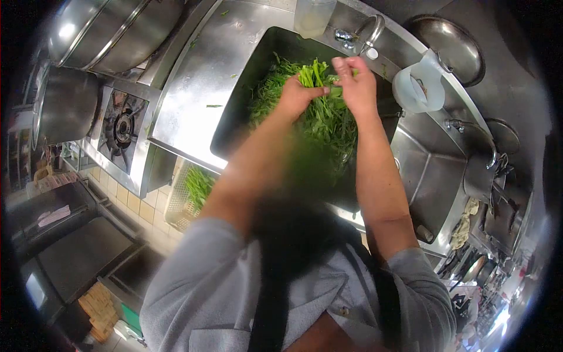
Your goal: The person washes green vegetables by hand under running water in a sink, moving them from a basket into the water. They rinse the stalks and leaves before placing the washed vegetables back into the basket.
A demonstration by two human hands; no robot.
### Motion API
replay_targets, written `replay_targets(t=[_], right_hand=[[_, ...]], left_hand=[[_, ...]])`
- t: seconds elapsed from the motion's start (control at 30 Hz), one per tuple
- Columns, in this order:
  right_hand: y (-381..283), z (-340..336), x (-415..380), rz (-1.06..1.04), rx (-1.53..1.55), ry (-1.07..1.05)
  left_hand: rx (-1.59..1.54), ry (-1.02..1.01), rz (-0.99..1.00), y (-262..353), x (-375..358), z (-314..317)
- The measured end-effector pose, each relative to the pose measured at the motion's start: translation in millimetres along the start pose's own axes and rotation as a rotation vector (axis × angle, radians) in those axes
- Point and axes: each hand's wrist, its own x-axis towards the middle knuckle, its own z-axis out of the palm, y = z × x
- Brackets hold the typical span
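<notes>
Long leafy greens (334, 120) lie heaped in a dark sink basin (234, 117). Over the heap my left hand (299, 97) is closed round a bunch of bright green stems (314, 73), whose ends point away from me. Just to the right, my right hand (356, 85) is raised beside the stems with its fingers bent. Whether anything is between the right fingertips is too small to tell. A dark blur hides the near part of the basin.
A steel counter (190, 94) and gas burner (124, 126) lie left. Below the counter is a basket (177, 202) of greens. A second sink (431, 182), a faucet (375, 29) and a translucent pitcher (410, 94) are right. A plastic container (314, 20) stands behind the basin.
</notes>
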Motion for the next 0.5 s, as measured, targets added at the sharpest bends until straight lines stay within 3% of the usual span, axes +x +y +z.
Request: replay_targets(t=[0.03,0.17,0.23,0.3,0.33,0.43,0.5], right_hand=[[-2,3,-2,-0.053,-0.2,-0.04],[-2,9,2,-0.015,-0.235,-0.191],[-17,2,1,0.06,-0.17,-0.207],[-2,-2,11,-0.112,0.088,-0.059],[-1,-8,12,0.014,0.124,-0.055],[2,-23,22,0.194,0.333,0.0],[5,-33,27,0.169,0.457,-0.056]], left_hand=[[0.0,0.0,-0.001,2,0,1],[0.154,0.009,0.049,13,-7,6],[0.165,0.015,0.056,19,-11,5],[-0.257,-0.032,-0.064,21,-13,2],[-0.294,0.006,-0.052,12,-9,-3],[-0.172,0.163,-0.101,12,-13,-17],[-0.196,0.221,-0.133,5,-16,-28]])
